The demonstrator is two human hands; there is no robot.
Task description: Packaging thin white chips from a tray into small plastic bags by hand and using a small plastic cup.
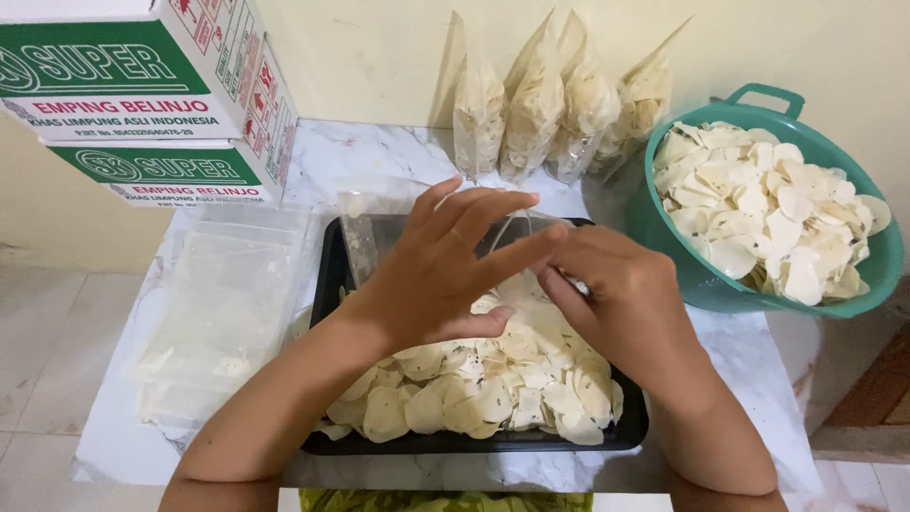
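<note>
Over the black tray (327,284) of pale chips (474,393) on the worktop (749,356), the left hand (431,275) and right hand (621,303) hold a clear plastic bag (365,237), fingers (493,213) pinching its mouth apart.

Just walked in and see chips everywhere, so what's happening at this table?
A person's left hand and right hand together hold a clear bag open over a black tray heaped with pale chips. Filled bags lean against the wall, a green basin of chips sits to the right, and empty bags lie to the left.
</note>
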